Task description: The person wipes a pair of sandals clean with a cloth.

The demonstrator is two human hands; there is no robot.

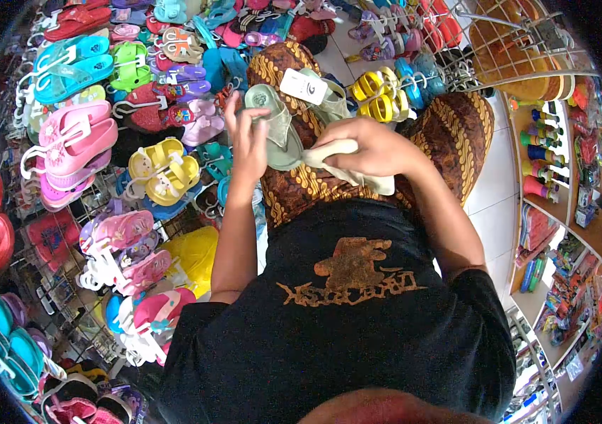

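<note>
A sage-green sandal [283, 134] rests on my lap, on brown patterned trousers [287, 191]. At its left edge is my left hand [246, 141], open, with the fingers apart and slightly blurred. My right hand [375, 147] is closed around a cream cloth [373, 181]; one rolled end of it points at the sandal's right edge, and the rest hangs below my fingers. Beyond, a second sage-green sandal [332, 104] lies on my lap with a white tag [304, 86] over it.
Racks of hanging sandals crowd my left, among them pink clogs [89, 138] and yellow clogs [164, 169]. Yellow sandals [378, 94] hang ahead near a wire grid [520, 42]. On the right, shelves [569, 205] hold colourful goods beside the white tiled floor [488, 201].
</note>
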